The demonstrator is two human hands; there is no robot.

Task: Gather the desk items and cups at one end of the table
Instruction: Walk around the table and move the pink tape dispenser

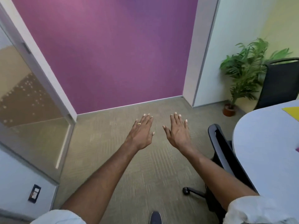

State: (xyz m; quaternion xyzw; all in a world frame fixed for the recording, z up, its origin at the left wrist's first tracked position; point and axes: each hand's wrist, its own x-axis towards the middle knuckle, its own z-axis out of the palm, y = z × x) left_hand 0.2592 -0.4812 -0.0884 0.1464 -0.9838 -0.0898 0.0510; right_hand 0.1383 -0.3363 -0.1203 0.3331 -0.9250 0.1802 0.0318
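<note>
Left hand, right hand empty, fingers straight; yellow paper on desk looks light, floppy, so pinch an edge.

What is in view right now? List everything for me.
table: one, pale grey, far right
yellow sheet: one, yellow, on the table at the frame's right edge
near chair: one, black, against the table
far chair: one, black, behind the table
potted plant: one, green, floor corner at right
wall: one, purple, straight ahead
glass panel: one, frosted, left
wall socket: one, dark, lower left
carpet: one, beige, underfoot
shoe: one, dark, bottom edge
left hand: one, ringed, open over the carpet
right hand: one, bare, open over the carpet
</note>
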